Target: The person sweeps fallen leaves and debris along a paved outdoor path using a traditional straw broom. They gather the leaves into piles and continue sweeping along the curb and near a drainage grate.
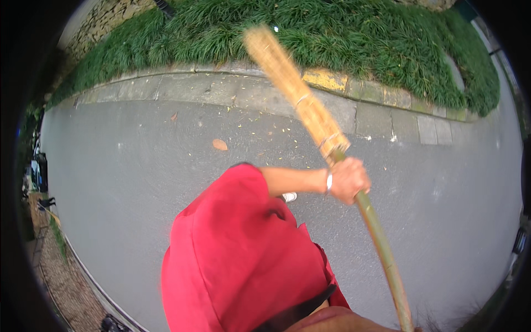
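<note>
My left hand (350, 180) is closed around the green-brown wooden or bamboo handle (379, 232) of a broom, just below its head. A bracelet circles that wrist. The broom head (305, 99), a long bundle of thin tan strips bound at several places, slants up and left across the picture. Its blurred tip overlaps the grass in view; whether it touches anything cannot be told. The handle runs down to the bottom edge, where its end is hidden. My right hand is out of view. A brown leaf (220, 145) and small yellow leaf bits lie on the asphalt.
Grey asphalt road (137, 166) surrounds me. Ahead runs a stone curb (365, 91) with a yellow-painted part (325, 80), backed by dense long-leaved grass (373, 45). A stone wall (93, 31) stands at the upper left. Vehicles (40, 172) show at the far left.
</note>
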`<state>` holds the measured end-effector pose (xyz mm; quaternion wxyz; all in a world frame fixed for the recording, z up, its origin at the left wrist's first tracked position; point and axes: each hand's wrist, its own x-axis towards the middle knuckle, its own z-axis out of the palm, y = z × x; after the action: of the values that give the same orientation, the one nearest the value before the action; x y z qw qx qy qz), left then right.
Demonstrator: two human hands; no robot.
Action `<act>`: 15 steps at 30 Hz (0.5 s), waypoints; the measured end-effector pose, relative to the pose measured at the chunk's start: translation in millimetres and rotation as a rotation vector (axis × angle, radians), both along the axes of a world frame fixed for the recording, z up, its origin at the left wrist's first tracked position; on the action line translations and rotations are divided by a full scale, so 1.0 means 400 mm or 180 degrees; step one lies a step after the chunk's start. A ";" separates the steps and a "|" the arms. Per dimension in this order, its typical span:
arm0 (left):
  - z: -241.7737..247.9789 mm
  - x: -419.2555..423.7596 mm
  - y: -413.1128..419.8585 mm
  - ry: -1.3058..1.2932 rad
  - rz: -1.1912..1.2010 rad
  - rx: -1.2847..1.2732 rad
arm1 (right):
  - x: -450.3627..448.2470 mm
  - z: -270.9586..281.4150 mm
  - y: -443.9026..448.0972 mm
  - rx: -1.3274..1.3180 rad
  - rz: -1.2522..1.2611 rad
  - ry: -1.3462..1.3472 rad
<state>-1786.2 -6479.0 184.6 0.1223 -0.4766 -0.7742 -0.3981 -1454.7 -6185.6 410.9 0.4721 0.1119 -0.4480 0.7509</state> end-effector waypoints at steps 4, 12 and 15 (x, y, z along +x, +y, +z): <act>-0.010 -0.378 -0.077 0.0328 0.0354 0.0445 | -0.301 -0.065 -0.217 0.0474 0.0351 -0.0150; -0.162 -0.313 -0.260 -0.0680 0.0994 -0.1063 | -0.470 -0.112 -0.262 0.0324 0.1192 -0.0339; -0.090 -0.095 -0.216 -0.0437 0.0476 -0.0380 | -0.261 -0.009 -0.138 -0.0509 0.0803 -0.0301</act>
<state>-1824.0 -6565.3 148.4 0.0698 -0.3956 -0.8365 -0.3728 -1559.1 -6240.8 407.4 0.3598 0.0939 -0.3908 0.8420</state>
